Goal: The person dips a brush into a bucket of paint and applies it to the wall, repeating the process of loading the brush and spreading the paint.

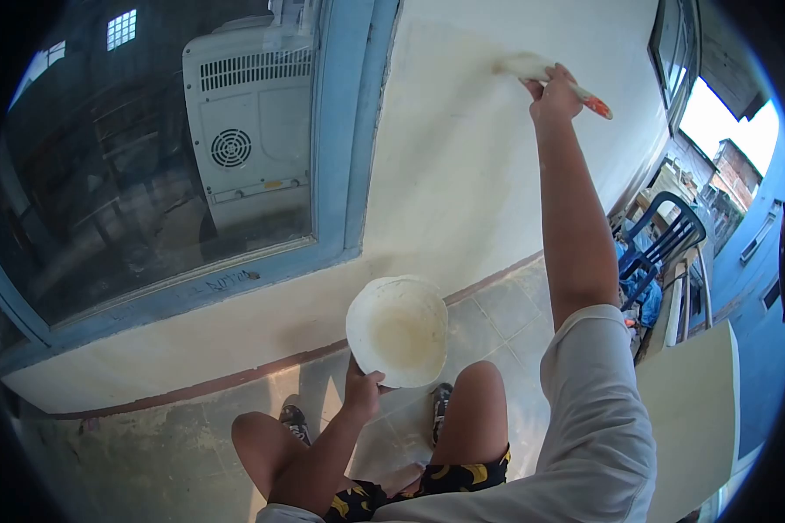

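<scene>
Left hand (365,390): gripping tub (401,336) rim, above floor (497,322)
Right hand (556,94): closed round brush (532,68), bristles at wall (462,131)
Window (166,157): left of brush
Chair (663,235): far right

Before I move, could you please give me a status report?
Right hand up, brush at wall. Left hand holding bowl low. No obstruction visible between brush and wall.

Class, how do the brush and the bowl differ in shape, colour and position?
The brush is long and narrow; the bowl is wide and roundish. The brush has an orange-red handle end; the bowl is pale. The brush is raised at the wall in the right hand; the bowl is lower, in the left hand.
</scene>
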`<state>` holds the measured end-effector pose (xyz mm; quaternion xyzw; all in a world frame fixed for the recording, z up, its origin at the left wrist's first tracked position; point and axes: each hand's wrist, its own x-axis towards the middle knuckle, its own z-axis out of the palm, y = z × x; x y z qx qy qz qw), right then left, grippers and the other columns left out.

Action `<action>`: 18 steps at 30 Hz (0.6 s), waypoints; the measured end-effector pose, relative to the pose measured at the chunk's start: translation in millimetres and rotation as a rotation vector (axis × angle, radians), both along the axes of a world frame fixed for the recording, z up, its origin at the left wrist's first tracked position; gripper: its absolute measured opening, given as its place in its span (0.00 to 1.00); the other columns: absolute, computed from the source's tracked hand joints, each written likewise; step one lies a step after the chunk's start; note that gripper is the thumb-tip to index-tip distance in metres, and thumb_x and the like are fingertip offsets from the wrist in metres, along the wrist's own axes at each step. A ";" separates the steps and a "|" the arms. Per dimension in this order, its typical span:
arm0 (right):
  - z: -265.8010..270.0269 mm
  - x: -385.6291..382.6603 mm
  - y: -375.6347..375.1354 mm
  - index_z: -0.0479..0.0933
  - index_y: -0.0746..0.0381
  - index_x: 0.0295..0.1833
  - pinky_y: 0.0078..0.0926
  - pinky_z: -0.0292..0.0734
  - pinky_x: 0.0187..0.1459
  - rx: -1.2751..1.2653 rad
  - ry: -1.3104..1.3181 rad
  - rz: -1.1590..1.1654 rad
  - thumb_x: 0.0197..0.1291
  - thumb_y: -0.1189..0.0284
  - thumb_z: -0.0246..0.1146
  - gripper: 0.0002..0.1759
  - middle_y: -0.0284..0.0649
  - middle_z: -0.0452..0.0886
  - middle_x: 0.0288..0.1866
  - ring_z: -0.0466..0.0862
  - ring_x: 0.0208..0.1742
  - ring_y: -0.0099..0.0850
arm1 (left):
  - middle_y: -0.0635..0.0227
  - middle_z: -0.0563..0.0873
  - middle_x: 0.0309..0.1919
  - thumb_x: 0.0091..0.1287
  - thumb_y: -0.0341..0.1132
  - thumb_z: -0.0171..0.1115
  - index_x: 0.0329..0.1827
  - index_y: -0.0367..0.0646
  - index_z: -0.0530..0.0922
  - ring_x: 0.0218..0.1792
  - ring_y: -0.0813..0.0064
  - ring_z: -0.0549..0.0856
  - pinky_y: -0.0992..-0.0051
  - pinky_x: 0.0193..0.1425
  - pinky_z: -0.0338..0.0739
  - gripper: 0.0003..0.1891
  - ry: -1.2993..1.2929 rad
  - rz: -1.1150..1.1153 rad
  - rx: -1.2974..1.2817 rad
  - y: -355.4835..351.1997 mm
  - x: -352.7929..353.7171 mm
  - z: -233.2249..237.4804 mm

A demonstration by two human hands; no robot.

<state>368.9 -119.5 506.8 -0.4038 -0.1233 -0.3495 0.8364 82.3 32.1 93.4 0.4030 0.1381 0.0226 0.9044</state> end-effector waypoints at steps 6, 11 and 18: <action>-48.6 24.2 -11.8 0.66 0.67 0.54 0.41 0.86 0.40 0.246 -0.017 0.112 0.55 0.84 0.53 0.19 0.49 0.66 0.55 0.74 0.53 0.47 | 0.58 0.70 0.55 0.48 0.15 0.45 0.66 0.48 0.55 0.53 0.56 0.78 0.56 0.43 0.85 0.37 0.038 -0.034 -0.022 -1.6 0.5 -4.5; -150.4 21.1 -34.1 0.67 0.64 0.53 0.37 0.85 0.39 0.059 0.236 0.126 0.54 0.82 0.54 0.18 0.48 0.71 0.51 0.79 0.46 0.43 | 0.57 0.71 0.55 0.48 0.16 0.44 0.66 0.48 0.55 0.51 0.56 0.79 0.56 0.42 0.85 0.37 0.049 -0.001 -0.030 -0.7 3.3 -9.5; -195.8 -83.5 -62.6 0.68 0.68 0.52 0.26 0.84 0.31 -0.333 0.213 0.276 0.55 0.77 0.56 0.18 0.46 0.76 0.42 0.83 0.34 0.36 | 0.57 0.70 0.57 0.48 0.15 0.44 0.67 0.47 0.55 0.54 0.59 0.77 0.59 0.43 0.85 0.37 0.059 0.015 0.023 -0.9 8.0 -3.1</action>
